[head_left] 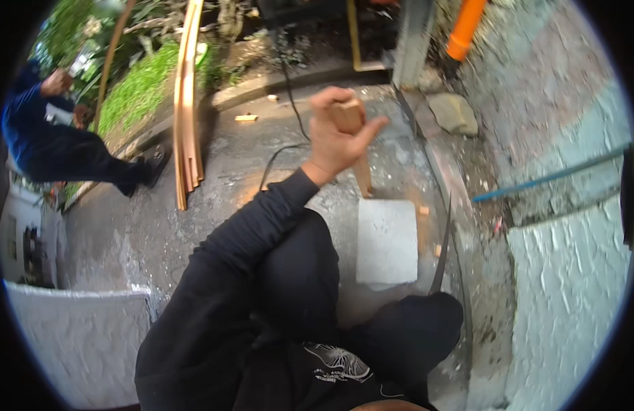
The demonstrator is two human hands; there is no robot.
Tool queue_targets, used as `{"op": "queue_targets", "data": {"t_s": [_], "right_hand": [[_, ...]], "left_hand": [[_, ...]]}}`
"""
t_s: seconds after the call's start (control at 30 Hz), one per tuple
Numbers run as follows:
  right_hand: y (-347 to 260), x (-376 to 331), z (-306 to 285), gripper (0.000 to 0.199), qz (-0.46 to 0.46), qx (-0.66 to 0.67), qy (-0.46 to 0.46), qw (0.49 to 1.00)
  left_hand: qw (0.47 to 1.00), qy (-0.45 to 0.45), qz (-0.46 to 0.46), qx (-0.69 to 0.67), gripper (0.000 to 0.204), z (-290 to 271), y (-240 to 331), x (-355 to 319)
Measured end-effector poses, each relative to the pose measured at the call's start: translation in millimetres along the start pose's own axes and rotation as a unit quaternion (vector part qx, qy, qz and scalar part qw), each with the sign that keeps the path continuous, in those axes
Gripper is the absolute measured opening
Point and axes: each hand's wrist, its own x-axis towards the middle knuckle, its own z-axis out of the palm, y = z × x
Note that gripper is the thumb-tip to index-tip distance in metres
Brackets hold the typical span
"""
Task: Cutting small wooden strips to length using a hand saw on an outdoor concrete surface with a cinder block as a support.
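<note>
My left hand (339, 137) is closed round a short length of wood (363, 177), its thumb pointing right. The wood's top end shows above my fingers, and its narrower lower end comes down by the far edge of a pale grey block (387, 240). Whether the two touch, I cannot tell. To the right of the block lies a long, dark, tapering blade (442, 257); its near end is hidden by my bent knee. My right hand does not show.
Long wooden strips (187, 116) lie at left, beside grass (142, 89). A person in blue (63, 133) is at far left. A black cable (287, 89) crosses the floor. Right are a stone (453, 114), a blue rod (550, 177) and a rough wall (570, 274). Wood scraps (246, 118) are scattered around.
</note>
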Motion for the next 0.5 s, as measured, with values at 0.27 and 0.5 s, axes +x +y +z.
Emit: {"op": "queue_targets", "data": {"t_s": [0.27,0.5], "right_hand": [[33,-127,-26,0.053,0.140,-0.043,-0.034,0.989],[28,-125,-29,0.052,0.084,-0.043,-0.052,0.994]], "left_hand": [[0.999,0.026,0.006,-0.027,0.063,1,-16,7],[0.998,0.036,0.036,-0.046,0.063,2,-25,6]]}}
